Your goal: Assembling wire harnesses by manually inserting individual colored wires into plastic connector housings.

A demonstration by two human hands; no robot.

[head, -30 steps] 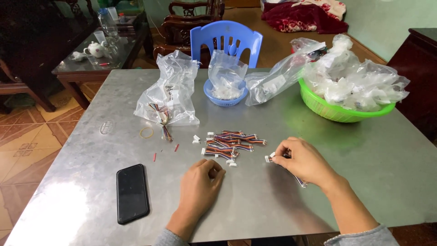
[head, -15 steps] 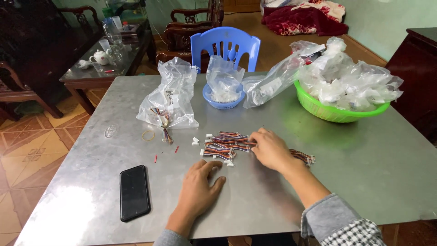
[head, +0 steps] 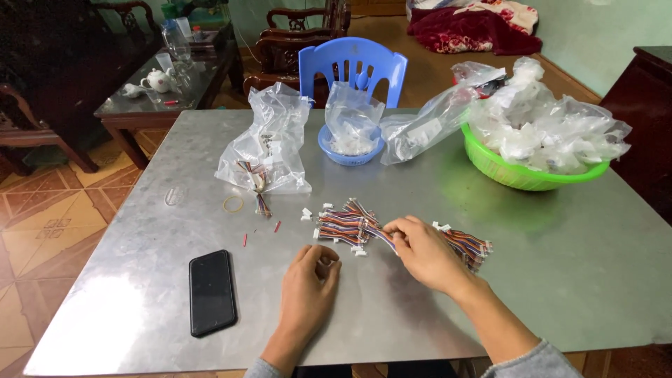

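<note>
Fingers of the right hand (head: pixel 420 250) pinch the bundle of coloured wires (head: pixel 350 225) on the metal tabletop (head: pixel 546 280). Left hand (head: pixel 310 287) rests loosely curled, grasping nothing, beside a black phone (head: pixel 211 292).

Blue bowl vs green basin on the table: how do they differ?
The blue bowl is small and sits mid-table by the blue chair; the green basin is far larger and sits at the right. The blue bowl holds one clear bag standing upright; the green basin is heaped with many clear bags spilling over its rim. Both are round plastic containers resting on the metal table, away from both hands.
</note>
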